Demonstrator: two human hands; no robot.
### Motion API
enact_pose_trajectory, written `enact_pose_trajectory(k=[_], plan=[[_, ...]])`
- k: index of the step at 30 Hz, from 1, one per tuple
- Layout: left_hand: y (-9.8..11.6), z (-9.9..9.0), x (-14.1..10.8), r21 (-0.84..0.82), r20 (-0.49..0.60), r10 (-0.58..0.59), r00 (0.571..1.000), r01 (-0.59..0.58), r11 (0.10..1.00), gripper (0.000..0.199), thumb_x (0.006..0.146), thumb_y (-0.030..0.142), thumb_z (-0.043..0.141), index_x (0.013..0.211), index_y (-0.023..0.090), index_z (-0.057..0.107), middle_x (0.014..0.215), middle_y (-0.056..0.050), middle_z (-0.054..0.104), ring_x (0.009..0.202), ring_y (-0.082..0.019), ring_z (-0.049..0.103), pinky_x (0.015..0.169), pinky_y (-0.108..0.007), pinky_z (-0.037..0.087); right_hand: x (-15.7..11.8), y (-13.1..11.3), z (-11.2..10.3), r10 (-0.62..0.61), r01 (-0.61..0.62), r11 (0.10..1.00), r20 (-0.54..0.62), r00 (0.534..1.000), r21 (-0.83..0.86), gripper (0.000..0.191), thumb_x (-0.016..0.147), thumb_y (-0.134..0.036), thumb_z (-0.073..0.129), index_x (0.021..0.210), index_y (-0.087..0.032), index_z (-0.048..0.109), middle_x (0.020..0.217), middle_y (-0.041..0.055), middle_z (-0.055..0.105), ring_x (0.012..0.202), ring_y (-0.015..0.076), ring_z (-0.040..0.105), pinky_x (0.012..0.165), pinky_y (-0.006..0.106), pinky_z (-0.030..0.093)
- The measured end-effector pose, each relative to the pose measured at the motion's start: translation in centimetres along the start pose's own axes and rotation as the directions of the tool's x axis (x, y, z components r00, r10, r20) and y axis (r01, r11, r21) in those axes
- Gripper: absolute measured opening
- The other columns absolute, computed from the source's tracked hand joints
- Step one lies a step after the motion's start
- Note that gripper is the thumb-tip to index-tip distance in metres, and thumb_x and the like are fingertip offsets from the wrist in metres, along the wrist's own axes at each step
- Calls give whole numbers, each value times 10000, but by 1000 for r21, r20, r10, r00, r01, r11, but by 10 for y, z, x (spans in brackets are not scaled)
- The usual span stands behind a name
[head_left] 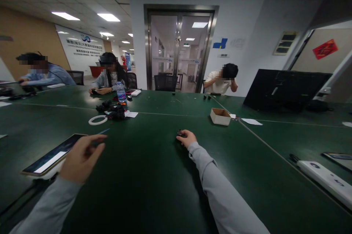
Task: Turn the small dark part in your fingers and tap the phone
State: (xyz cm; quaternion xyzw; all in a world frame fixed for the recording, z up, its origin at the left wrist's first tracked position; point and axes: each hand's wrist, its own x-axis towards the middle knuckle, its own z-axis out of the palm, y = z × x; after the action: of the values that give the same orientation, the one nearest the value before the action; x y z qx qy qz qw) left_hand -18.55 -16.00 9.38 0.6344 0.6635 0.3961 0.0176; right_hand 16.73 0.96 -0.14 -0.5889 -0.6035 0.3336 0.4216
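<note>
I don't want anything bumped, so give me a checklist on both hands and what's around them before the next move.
1. Right hand has hold of the small dark object: ok, it looks pinched.
2. Small dark object lifted off the green table: cannot tell.
3. Left hand free: ok, open with nothing seen in it.
4. Screen device in full sight: not ok, the left hand hides part of it.
5. White box open at the top: ok, it stands beyond the right hand, to the right.

Right hand [189, 139] pinching some small dark object [179, 132] over the green table [132, 175] — left hand [79, 159] empty, near a touchscreen device [52, 158].
</note>
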Motion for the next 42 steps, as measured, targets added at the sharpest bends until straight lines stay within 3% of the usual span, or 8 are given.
enact_pose_trajectory(k=[5, 9, 13, 17, 21, 27, 32, 42], plan=[[66, 118, 51, -226, 308, 269, 913, -205, 952, 461, 706, 373, 525, 1128, 194, 475, 1071, -82, 475, 709, -121, 558, 732, -330, 486, -12, -20, 25, 44, -45, 995, 24, 999, 88, 210, 616, -194, 656, 807, -160, 576, 849, 34, 620, 337, 28, 491, 297, 159, 388], [95, 197, 70, -393, 222, 327, 919, -223, 892, 517, 707, 312, 540, 1198, 186, 436, 1123, -103, 458, 937, -158, 533, 815, -292, 467, -12, -29, 38, 82, -85, 979, 27, 996, 184, 204, 593, -171, 660, 779, -162, 577, 793, 28, 605, 333, 50, 509, 289, 172, 396], [107, 239, 75, -402, 173, 313, 934, -223, 888, 292, 746, 185, 462, 1007, 198, 591, 1008, -66, 565, 952, -159, 533, 880, -302, 429, -5, -30, 41, 80, -76, 981, -15, 997, 180, 157, 579, -138, 635, 725, -171, 587, 651, -7, 598, 348, 62, 513, 329, 171, 411], [102, 256, 74, -407, 221, 295, 930, -187, 894, 289, 752, 112, 399, 890, 182, 643, 960, -61, 615, 933, -155, 551, 883, -290, 418, 2, -22, 38, 36, -33, 998, -58, 998, 53, 64, 586, -176, 620, 648, -171, 606, 484, -32, 558, 383, 81, 522, 391, 176, 421], [93, 262, 75, -441, 175, 251, 952, -152, 885, 245, 751, 166, 445, 899, 190, 639, 937, -50, 637, 896, -153, 562, 851, -283, 419, 8, -9, 37, -17, 18, 1000, -95, 995, 14, 187, 563, -209, 642, 746, -173, 654, 581, -7, 618, 491, 113, 575, 486, 212, 464], [91, 270, 73, -470, 111, 16, 994, 39, 882, 197, 741, 329, 496, 796, 197, 630, 801, -28, 648, 735, -130, 570, 702, -236, 431, 9, -3, 40, -56, 59, 998, -88, 995, 30, 301, 573, -143, 611, 863, -214, 655, 766, -4, 659, 585, 105, 586, 603, 233, 496], [95, 267, 72, -396, 95, -197, 976, 219, 892, 262, 726, 426, 495, 721, 195, 620, 688, -29, 633, 640, -136, 548, 608, -237, 398, 8, -7, 41, -81, 89, 986, -59, 995, 141, 308, 627, -103, 525, 897, -198, 639, 826, 5, 650, 525, 75, 565, 593, 229, 507], [95, 268, 74, -472, 143, -199, 970, 244, 847, 245, 704, 403, 527, 728, 192, 648, 691, -37, 648, 620, -130, 555, 626, -242, 419, 6, -10, 36, -21, 62, 930, -116, 993, 363, 311, 565, -131, 621, 875, -161, 624, 869, 34, 626, 531, 81, 570, 543, 239, 530]])
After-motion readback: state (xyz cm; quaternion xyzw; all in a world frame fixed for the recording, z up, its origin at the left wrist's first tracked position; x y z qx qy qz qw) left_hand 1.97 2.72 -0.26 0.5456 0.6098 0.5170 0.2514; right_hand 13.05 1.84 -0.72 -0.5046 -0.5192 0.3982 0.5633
